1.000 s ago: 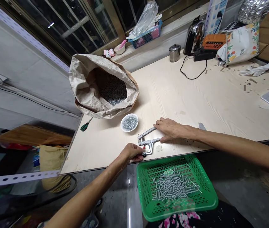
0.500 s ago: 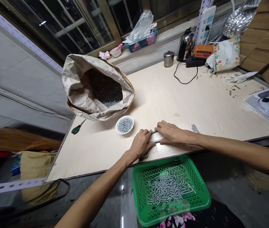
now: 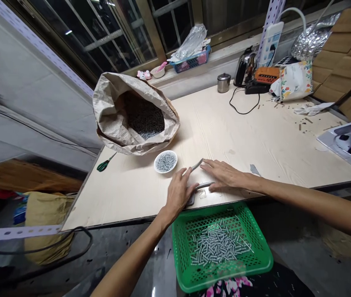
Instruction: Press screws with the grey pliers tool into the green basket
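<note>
Between my hands, at the front of the table, show an upper grey strip (image 3: 197, 164) and a lower grey strip (image 3: 204, 185), both thin and curved. Whether they belong to one object I cannot tell. My left hand (image 3: 177, 190) grips their left ends, fingers on the upper one and thumb at the lower. On the right ends, my right hand (image 3: 224, 175) holds them between fingertips and thumb. A dark flat piece (image 3: 190, 200) shows partly under my left hand. Close by stands a white bowl (image 3: 155, 168) of small metal pieces.
A green basket (image 3: 268, 260) of metal screw-like pieces sits below the table edge. A large paper sack (image 3: 105, 111) with dark small parts stands behind the bowl. Green-handled scissors (image 3: 102, 166) lie left. A kettle (image 3: 246, 66), metal canister (image 3: 224, 83) and cable (image 3: 235, 109) are farther back.
The two grey strips have spread farther apart and look more bent. My left hand has shifted slightly left and its fingers are wider apart. The view has tilted a little.
</note>
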Tool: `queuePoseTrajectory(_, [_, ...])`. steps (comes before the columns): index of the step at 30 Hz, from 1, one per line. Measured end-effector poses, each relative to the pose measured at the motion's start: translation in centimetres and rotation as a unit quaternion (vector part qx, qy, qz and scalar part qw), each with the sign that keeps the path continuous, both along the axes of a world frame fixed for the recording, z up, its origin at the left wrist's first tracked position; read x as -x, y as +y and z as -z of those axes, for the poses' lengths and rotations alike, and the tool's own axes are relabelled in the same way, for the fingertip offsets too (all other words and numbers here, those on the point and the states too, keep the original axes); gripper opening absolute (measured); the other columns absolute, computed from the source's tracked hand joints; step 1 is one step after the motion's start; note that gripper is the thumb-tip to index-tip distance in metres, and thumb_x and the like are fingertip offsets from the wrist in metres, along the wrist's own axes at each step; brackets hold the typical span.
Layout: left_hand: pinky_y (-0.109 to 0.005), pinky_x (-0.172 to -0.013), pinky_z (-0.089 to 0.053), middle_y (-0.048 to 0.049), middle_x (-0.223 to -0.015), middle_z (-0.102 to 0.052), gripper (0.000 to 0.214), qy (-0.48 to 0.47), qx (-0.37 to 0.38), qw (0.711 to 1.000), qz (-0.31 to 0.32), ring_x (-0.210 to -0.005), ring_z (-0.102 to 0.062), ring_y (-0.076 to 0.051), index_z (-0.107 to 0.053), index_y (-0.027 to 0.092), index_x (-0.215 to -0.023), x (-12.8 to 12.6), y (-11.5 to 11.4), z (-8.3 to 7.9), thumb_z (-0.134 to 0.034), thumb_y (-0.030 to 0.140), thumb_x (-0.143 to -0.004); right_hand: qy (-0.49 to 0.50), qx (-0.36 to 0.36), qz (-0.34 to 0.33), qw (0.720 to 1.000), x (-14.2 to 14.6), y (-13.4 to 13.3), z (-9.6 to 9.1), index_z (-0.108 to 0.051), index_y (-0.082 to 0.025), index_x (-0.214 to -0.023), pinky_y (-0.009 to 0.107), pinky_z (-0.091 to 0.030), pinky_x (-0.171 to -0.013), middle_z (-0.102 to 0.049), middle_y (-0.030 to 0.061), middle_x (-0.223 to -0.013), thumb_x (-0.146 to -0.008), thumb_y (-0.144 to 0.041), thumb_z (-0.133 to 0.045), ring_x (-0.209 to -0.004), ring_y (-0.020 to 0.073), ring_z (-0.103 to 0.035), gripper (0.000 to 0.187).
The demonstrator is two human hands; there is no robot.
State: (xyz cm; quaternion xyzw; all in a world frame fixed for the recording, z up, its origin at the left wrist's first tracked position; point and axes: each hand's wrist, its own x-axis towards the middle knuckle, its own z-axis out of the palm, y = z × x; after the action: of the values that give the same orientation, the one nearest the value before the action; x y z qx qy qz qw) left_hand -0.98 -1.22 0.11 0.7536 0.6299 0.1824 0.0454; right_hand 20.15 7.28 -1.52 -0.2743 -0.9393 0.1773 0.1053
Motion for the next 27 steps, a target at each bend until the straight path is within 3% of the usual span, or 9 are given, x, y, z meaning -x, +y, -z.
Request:
queuePoseTrajectory(3, [-0.032, -0.082, -0.044, -0.0091, -0.097, -0.064, 0.026, -0.035, -0.007, 0.992, -0.123, -0.096, -0.056, -0.022, -0.067, 0.017, -0.095, 1.9, -1.9, -1.1, -0.049, 0.035, -0.091, 0.041, -0.008, -0.010, 0.999, -0.6, -1.2, 0.0, -0.047, -0.019, -0.129, 0.041, -0.041, -0.086, -0.050, 0.0140, -0.126, -0.083, -0.044, -0.063, -0.109, 0.0266, -0.046, 0.054])
queuePoseTrajectory(6, [-0.029, -0.067, -0.041, -0.0065, -0.078, -0.065, 0.032, -0.022, 0.125, 0.970, -0.206, -0.079, -0.059, -0.021, -0.065, 0.017, -0.068, 2.7, -3.1, -1.7, -0.054, 0.041, -0.087, 0.054, -0.006, -0.014, 0.998, 0.1, -2.0, 0.3, -0.057, -0.019, -0.113, 0.034, -0.041, -0.080, -0.056, 0.0088, -0.104, -0.088, -0.033, -0.059, -0.094, 0.0209, -0.049, 0.029])
queuePoseTrajectory(9, [-0.026, -0.058, -0.035, -0.0052, -0.073, -0.068, 0.031, -0.009, 0.259, 0.937, -0.235, -0.072, -0.061, -0.019, -0.064, 0.018, -0.063, 2.5, -3.0, -1.4, -0.063, 0.046, -0.078, 0.041, -0.004, -0.002, 0.999, 1.5, -2.3, 0.9, -0.062, -0.018, -0.099, 0.030, -0.040, -0.074, -0.057, 0.0067, -0.095, -0.090, -0.023, -0.054, -0.084, 0.0175, -0.050, 0.013])
queuePoseTrajectory(12, [-0.025, -0.057, -0.033, -0.0045, -0.071, -0.069, 0.023, 0.007, 0.316, 0.924, -0.217, -0.071, -0.062, -0.018, -0.066, 0.018, -0.066, 2.4, -2.2, -0.9, -0.065, 0.039, -0.076, 0.023, -0.019, 0.012, 0.999, 2.7, -2.0, 1.6, -0.064, -0.017, -0.092, 0.029, -0.039, -0.072, -0.058, 0.0057, -0.090, -0.091, -0.018, -0.050, -0.079, 0.0160, -0.051, 0.014])
queuePoseTrajectory(16, [-0.025, -0.061, -0.036, -0.0070, -0.081, -0.069, 0.014, 0.065, 0.286, 0.940, -0.172, -0.078, -0.062, -0.019, -0.068, 0.017, -0.071, 2.9, -2.4, -1.5, -0.060, 0.025, -0.078, 0.019, -0.051, 0.045, 0.998, 3.0, -0.8, 2.2, -0.064, -0.016, -0.090, 0.029, -0.039, -0.072, -0.060, 0.0063, -0.090, -0.092, -0.017, -0.049, -0.081, 0.0172, -0.053, 0.015])
queuePoseTrajectory(20, [-0.026, -0.065, -0.039, -0.0060, -0.085, -0.067, 0.019, 0.040, 0.247, 0.960, -0.123, -0.077, -0.061, -0.017, -0.069, 0.017, -0.076, 1.6, -5.1, -4.3, -0.056, 0.028, -0.085, 0.043, -0.057, 0.065, 0.995, 2.6, 0.0, 2.5, -0.063, -0.017, -0.089, 0.029, -0.040, -0.071, -0.060, 0.0058, -0.089, -0.092, -0.017, -0.048, -0.081, 0.0170, -0.053, 0.015])
queuePoseTrajectory(23, [-0.026, -0.067, -0.040, -0.0028, -0.085, -0.068, 0.017, 0.006, 0.278, 0.960, -0.022, -0.082, -0.061, -0.018, -0.071, 0.021, -0.079, 0.3, -6.3, -6.5, -0.063, 0.036, -0.082, 0.072, -0.058, 0.079, 0.993, 2.5, -0.2, 3.0, -0.062, -0.018, -0.088, 0.029, -0.041, -0.069, -0.060, 0.0056, -0.089, -0.092, -0.017, -0.048, -0.083, 0.0176, -0.053, 0.014])
queuePoseTrajectory(25, [-0.027, -0.067, -0.041, -0.0029, -0.088, -0.068, 0.017, 0.025, 0.240, 0.970, -0.029, -0.085, -0.061, -0.019, -0.072, 0.022, -0.084, 0.5, -5.3, -7.3, -0.063, 0.037, -0.083, 0.087, -0.059, 0.091, 0.990, 2.5, -0.4, 3.3, -0.062, -0.019, -0.089, 0.029, -0.042, -0.069, -0.060, 0.0057, -0.089, -0.092, -0.018, -0.048, -0.084, 0.0182, -0.053, 0.014])
queuePoseTrajectory(27, [-0.027, -0.069, -0.041, -0.0046, -0.090, -0.067, 0.019, 0.071, 0.157, 0.980, -0.100, -0.088, -0.059, -0.020, -0.072, 0.021, -0.087, 1.9, -2.8, -7.2, -0.056, 0.032, -0.088, 0.096, -0.065, 0.095, 0.989, 2.6, -0.6, 3.7, -0.062, -0.019, -0.089, 0.030, -0.043, -0.070, -0.060, 0.0057, -0.089, -0.093, -0.019, -0.047, -0.084, 0.0183, -0.053, 0.015])
